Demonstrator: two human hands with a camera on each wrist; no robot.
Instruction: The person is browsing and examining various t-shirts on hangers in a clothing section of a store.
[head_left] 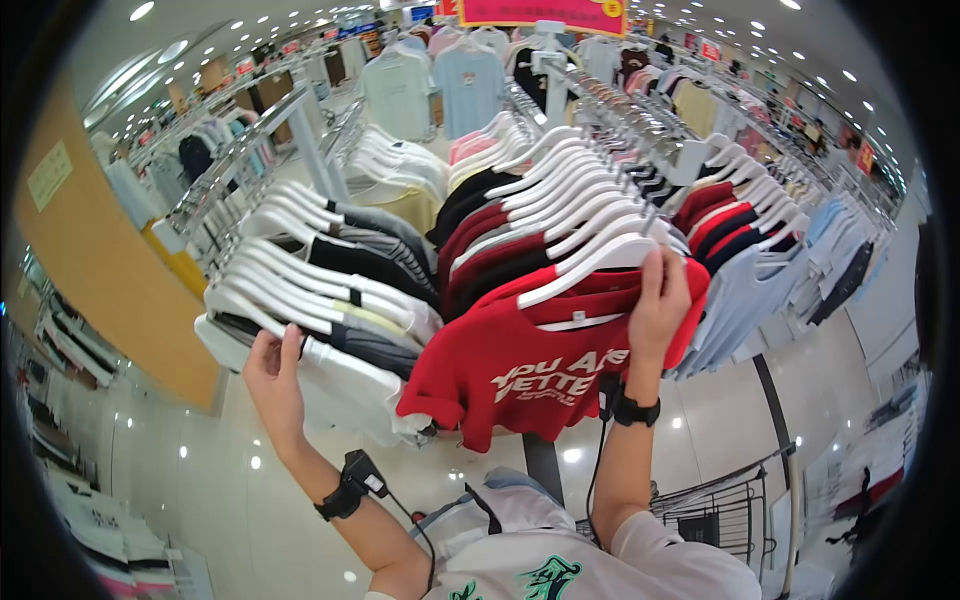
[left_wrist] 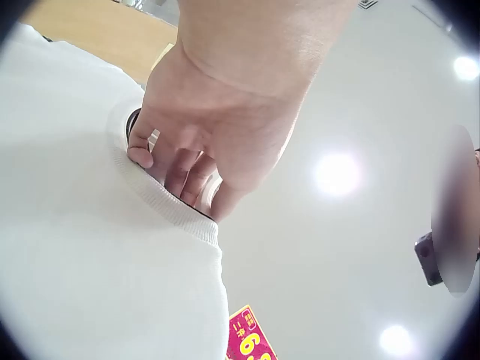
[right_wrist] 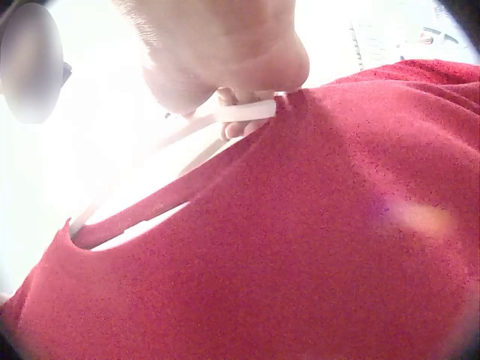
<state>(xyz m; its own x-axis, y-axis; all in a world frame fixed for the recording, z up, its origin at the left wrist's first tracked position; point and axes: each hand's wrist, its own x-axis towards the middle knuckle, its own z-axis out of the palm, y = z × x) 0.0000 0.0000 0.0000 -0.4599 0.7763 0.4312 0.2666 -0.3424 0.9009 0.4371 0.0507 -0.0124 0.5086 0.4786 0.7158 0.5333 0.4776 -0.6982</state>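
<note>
A red shirt with white lettering (head_left: 540, 375) hangs on a white hanger (head_left: 590, 268) at the front of the right rack. My right hand (head_left: 660, 300) grips its shoulder near the hanger's end; in the right wrist view, the fingers of that hand (right_wrist: 232, 60) curl behind the red neckline (right_wrist: 172, 184). At the front of the left row, my left hand (head_left: 275, 375) holds a white shirt (head_left: 350, 385) by the hanger end. The left wrist view has the left hand's fingers (left_wrist: 187, 176) curled inside the white shirt's ribbed collar (left_wrist: 176, 210); their tips are partly hidden.
Rows of shirts on white hangers fill both racks, with dark red ones (head_left: 480, 235) behind the red shirt. A wooden panel (head_left: 120, 260) stands at the left, a wire cart (head_left: 715, 515) at the lower right. Pale blue shirts (head_left: 745, 300) hang further right.
</note>
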